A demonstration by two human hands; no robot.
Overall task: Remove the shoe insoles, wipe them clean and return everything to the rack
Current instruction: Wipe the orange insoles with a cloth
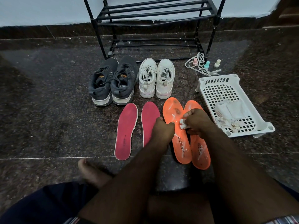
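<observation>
Four foam insoles out, lying on the floor before the shoes: your left hand (163,126) steadies one smeared orange insole (177,131); your right hand (196,121) pinches a white wipe (183,125) against it. Pink pair (126,131) unwiped-looking; black metal rack (153,15) unloaded.

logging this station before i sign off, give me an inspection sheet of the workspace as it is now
surface: dark speckled stone floor, dusty.
job's things: grey shoes and white shoes before the empty black rack; two red insoles; two stained orange insoles.
clutter: white basket with used wipes; three small bottles.
hands: left hand steadies an orange insole; right hand pinches a white wipe against it.
cables: loose laces.
surroundings: pale wall.
</observation>
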